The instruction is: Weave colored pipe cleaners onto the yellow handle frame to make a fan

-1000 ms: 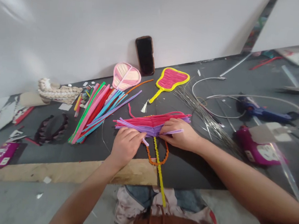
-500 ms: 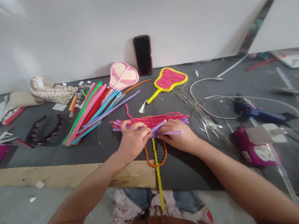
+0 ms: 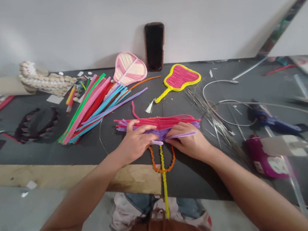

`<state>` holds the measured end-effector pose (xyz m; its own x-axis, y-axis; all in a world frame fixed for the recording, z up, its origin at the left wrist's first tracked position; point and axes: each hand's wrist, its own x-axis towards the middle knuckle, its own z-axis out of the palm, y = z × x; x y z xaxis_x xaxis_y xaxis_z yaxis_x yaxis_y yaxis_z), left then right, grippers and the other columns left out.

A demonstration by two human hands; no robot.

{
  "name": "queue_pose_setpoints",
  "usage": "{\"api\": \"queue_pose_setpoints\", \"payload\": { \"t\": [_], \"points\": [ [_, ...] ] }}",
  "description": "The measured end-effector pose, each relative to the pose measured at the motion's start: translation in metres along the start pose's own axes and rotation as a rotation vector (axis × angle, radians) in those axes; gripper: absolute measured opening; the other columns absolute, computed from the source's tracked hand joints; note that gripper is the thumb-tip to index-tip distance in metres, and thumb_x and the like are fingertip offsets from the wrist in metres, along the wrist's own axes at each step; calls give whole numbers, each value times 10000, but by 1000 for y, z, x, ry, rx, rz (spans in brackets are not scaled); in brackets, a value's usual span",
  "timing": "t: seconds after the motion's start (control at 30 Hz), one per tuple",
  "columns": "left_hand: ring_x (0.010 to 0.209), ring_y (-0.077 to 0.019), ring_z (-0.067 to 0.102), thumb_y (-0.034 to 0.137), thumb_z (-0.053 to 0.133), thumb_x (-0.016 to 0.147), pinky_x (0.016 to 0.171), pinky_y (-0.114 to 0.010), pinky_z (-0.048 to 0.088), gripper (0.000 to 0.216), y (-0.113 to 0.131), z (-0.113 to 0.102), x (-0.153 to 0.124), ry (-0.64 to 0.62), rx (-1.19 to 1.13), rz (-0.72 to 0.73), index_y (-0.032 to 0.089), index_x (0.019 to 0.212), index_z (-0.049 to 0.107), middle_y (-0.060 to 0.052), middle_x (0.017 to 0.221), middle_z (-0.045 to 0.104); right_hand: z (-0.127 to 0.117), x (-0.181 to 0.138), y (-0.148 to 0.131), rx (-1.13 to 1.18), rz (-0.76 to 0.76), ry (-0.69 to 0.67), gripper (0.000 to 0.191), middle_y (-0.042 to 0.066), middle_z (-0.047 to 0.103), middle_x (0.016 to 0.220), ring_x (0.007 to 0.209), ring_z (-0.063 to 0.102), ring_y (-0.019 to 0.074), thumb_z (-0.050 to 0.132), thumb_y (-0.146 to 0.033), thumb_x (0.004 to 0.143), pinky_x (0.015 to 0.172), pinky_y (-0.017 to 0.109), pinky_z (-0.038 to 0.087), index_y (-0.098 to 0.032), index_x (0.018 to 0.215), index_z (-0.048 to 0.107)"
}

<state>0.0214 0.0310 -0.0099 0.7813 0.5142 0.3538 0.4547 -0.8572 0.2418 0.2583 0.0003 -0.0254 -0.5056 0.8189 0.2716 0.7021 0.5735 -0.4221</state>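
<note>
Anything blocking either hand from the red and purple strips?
Nothing visible: the left hand and right hand both touch the red and purple strips. The orange loop and yellow stem extend toward the person, blocking neither.

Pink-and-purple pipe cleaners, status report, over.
Left hand, right hand: both on pink-and-purple pipe cleaners. Purple end juts across right hand. Orange loop just below.
</note>
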Motion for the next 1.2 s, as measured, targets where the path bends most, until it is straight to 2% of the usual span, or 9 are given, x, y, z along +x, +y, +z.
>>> {"api": "queue_pose_setpoints", "payload": {
  "t": [0.13,0.2,0.53,0.73,0.9,1.2],
  "points": [
    [1089,-139,652,89,525,940,1031,-408,244,188,-4,5,-1,65,-37,26,240,956,636,49,945,771,0,-1,-2,9,-5,0,146,57,709,842,800,603,195,577,-272,929,757,322,428,-188,856,672],
    [1062,-138,663,111,542,940,1026,-401,260,159,-4,7,0,90,-49,12,235,920,639,51,930,771,0,-1,-2,7,2,1,143,56,710,846,800,595,194,576,-268,930,745,315,425,-191,860,674],
    [1006,-157,676,305,514,981,1024,-426,274,211,-1,13,1,95,7,-78,219,853,658,-27,1017,759,-2,-2,-4,-56,3,-65,193,56,703,854,832,583,194,501,-235,965,757,310,414,-199,904,681],
    [1001,-166,672,384,524,967,1032,-437,245,239,2,12,4,77,-1,-143,231,864,677,-25,1034,757,-2,-2,-8,-109,21,7,209,73,731,883,845,629,208,517,-280,966,752,319,428,-187,919,698],
    [1033,-175,668,376,533,962,1032,-451,224,222,5,10,6,78,-12,-183,235,875,681,-22,1076,749,-1,0,-13,-157,4,74,224,69,732,834,816,633,209,515,-279,967,752,327,435,-182,903,706],
    [1034,-182,664,377,537,959,1024,-460,228,214,8,11,7,63,-61,-235,236,874,674,-28,1053,748,6,0,-14,-26,13,76,251,70,725,848,851,634,201,472,-296,981,785,328,498,-212,940,705]
  ]
}}
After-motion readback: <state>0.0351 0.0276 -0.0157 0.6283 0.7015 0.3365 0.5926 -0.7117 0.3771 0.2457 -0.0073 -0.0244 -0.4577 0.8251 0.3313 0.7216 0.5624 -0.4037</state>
